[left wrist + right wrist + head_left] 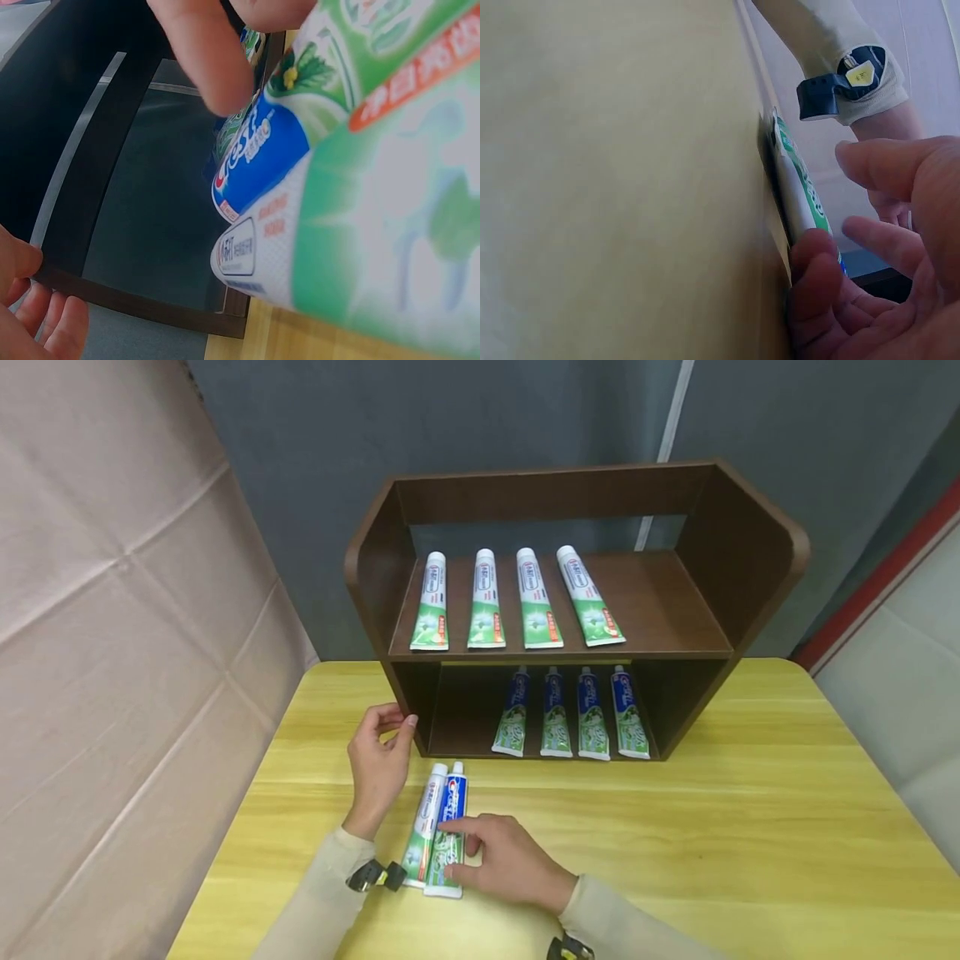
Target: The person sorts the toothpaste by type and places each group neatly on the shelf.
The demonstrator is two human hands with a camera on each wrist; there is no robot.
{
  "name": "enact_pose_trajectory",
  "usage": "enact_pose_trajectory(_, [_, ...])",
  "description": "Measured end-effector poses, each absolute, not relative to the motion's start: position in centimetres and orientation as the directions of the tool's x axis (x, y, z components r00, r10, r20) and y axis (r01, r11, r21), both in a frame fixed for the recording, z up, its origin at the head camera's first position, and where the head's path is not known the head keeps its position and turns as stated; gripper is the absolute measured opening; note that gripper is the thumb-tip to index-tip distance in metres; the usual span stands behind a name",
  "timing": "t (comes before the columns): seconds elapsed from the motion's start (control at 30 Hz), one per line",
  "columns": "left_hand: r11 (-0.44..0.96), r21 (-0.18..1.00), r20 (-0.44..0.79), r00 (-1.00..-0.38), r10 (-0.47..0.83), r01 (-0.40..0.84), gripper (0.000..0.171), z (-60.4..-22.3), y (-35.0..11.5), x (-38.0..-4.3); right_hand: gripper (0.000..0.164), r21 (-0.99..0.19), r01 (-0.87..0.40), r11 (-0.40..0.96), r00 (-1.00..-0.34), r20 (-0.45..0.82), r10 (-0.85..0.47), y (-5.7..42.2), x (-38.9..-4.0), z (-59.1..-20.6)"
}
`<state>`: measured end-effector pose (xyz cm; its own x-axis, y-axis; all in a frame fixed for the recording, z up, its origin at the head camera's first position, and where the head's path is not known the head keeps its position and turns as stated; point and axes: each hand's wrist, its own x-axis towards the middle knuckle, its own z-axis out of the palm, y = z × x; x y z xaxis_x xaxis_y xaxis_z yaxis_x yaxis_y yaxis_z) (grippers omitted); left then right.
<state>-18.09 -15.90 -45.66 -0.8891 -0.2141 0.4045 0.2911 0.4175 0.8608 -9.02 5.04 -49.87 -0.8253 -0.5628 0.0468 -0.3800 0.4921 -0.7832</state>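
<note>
Beside the brown two-tier shelf [570, 654], my left hand [378, 760] pinches the front edge of its left side panel between thumb and fingers. Two toothpaste tubes lie side by side on the table in front, caps toward the shelf. One is a white-and-green toothpaste tube [425, 814]; the other is a blue-and-green toothpaste tube [454, 806] to its right. My right hand [517, 860] hovers over the blue-and-green tube, index finger and thumb spread apart above it. The right wrist view shows its other fingers [817, 289] curled low beside the tube, thumb raised.
Several white-and-green tubes [486, 597] lie in a row on the upper tier, the rightmost one slanted. Several blue-and-green tubes [555, 714] lie on the lower tier, toward its right. The yellow wood-grain table [750, 827] extends to the right. A pale fabric wall [135, 610] stands at left.
</note>
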Motion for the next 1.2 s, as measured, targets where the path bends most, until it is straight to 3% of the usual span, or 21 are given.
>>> enact_pose_trajectory(0.3, [0.422, 0.855, 0.415, -0.885, -0.212, 0.3, 0.025, -45.8, -15.9, -18.2, 0.05, -0.688, -0.443, 0.575, -0.812, 0.036, -0.582, 4.7, -8.9, -49.3])
enact_pose_trajectory(0.83, [0.423, 0.86, 0.402, -0.89, -0.216, 0.286, 0.025, -45.7, -15.9, -18.1, 0.044, -0.639, -0.364, 0.677, -0.871, -0.023, -0.49, 4.6, -8.3, -48.7])
enact_pose_trajectory(1.03, [0.427, 0.857, 0.405, -0.889, -0.212, 0.288, 0.025, -45.7, -15.9, -18.0, 0.041, -0.669, -0.389, 0.634, -0.854, 0.004, -0.52, 4.6, -8.6, -48.8])
enact_pose_trajectory(1.2, [0.424, 0.86, 0.398, -0.893, -0.209, 0.284, 0.026, -45.8, -15.9, -18.1, 0.036, -0.782, -0.324, 0.532, -0.858, 0.006, -0.513, 5.4, -8.9, -49.0])
